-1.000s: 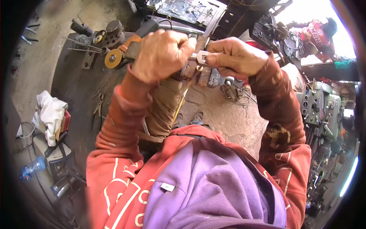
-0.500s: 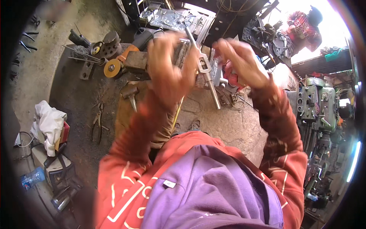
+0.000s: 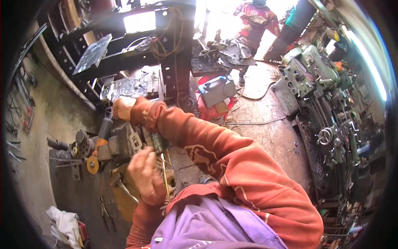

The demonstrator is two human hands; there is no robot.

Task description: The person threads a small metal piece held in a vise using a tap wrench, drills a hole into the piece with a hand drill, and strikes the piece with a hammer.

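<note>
My left hand (image 3: 146,176) is above the near end of the bench. Its fingers are loosely bent and apart, somewhat blurred, with nothing visible in them. Just beyond the fingertips, a metal tap wrench (image 3: 135,141) with a slotted middle lies among the metal pieces. My right arm stretches across to the far left. At its end my right hand (image 3: 123,108) is near the dark body of an angle grinder (image 3: 104,129) and the far metal shelf; its fingers are hidden. The grinder has an orange head and a yellow disc. A hammer (image 3: 126,189) lies to the left of my left hand.
Long pliers (image 3: 107,211) lie on the floor at left, near a white cloth (image 3: 64,224). A large green lathe (image 3: 306,79) stands on the right. Near the doorway are a red chair (image 3: 211,108) and another person (image 3: 257,20) holding something.
Both hands were raised beside the tap wrench. My right arm has now swung left and far across the bench; my left hand has dropped nearer to me. The view has turned rightward and up.
</note>
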